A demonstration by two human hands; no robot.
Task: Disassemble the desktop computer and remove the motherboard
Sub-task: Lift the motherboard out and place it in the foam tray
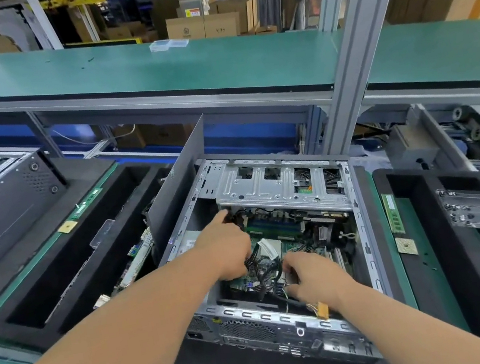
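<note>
At the frame's centre the silver steel desktop case (pixel 277 239) lies opened, its green motherboard (pixel 276 233) still inside. The left hand (pixel 227 247) grasps black cables (pixel 262 265); whether the right hand (pixel 314 274) grips anything I cannot tell. Unplugging seems unfinished.

Silver chassis (pixel 280 181), green motherboard (pixel 274 226), black cables (pixel 262 268); green desk (pixel 404 268) at three o'clock, black trays (pixel 66 274) at nine; the connector (pixel 322 311) looks orange-yellow.
</note>
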